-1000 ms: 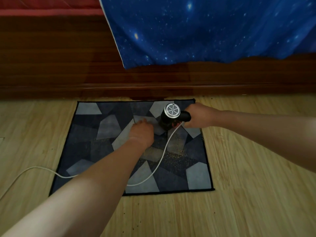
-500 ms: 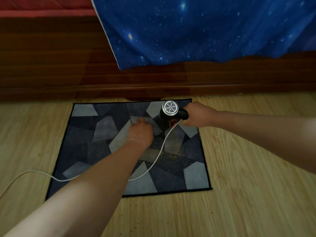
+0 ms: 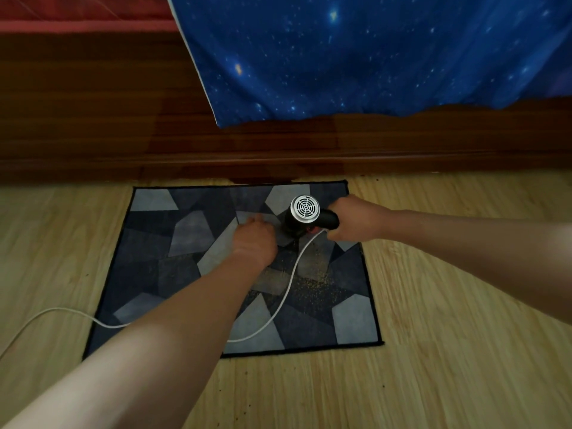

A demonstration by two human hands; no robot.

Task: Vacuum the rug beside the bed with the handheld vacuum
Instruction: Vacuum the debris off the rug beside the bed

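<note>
A dark blue-grey patchwork rug lies on the wooden floor beside the bed. A patch of fine yellowish crumbs is scattered right of its middle. My right hand grips the handle of the black handheld vacuum, whose round white grille faces up. Its nozzle points down onto the rug's far right part and is hidden under the body. The white cord runs from the vacuum across the rug and off to the left. My left hand rests on the rug just left of the vacuum, fingers bent down onto the fabric.
The dark wooden bed frame runs along the rug's far edge. A starry blue blanket hangs over it, and a red sheet shows at the top left. Light wooden floor, speckled with small dark crumbs, surrounds the rug.
The vacuum has shifted only slightly on the far right part of the rug. Both hands keep their places and their hold.
</note>
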